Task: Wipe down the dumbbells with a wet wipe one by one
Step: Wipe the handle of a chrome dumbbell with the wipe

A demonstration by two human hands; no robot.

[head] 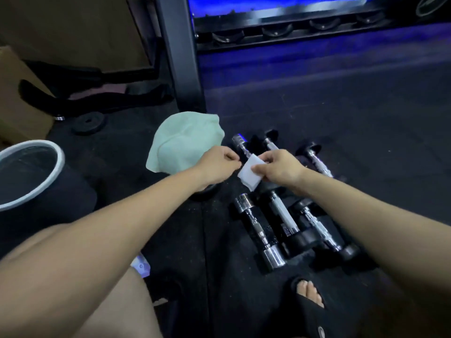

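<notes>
The fingers of the right hand (280, 168) curl round one edge of a folded white wet wipe (251, 173), thumb on top, while the fingertips of the left hand (217, 164) pinch its opposite corner, so the sheet is held between the two hands, above the floor and clear of any metal. It looks as though the person is opening or refolding the wipe before the next pass. Below and just beyond the hands, the dumbbells (258, 230) lie side by side in two rows on the dark floor mat (366, 132), chrome handles close together. The likeliest trouble is a tear or a slipped corner if the two pinches pull apart too hard on a wet, thin sheet; a dropped wipe would land on the gritty mat and carry dirt onto the chrome. With the weights packed so tightly, wiping one in place could miss the sides facing its neighbours, and lifting one out could knock the next into rolling. A pale green towel (185, 145) lies just left of the far row, and a white-rimmed bin (57, 167) stands well to the left.
</notes>
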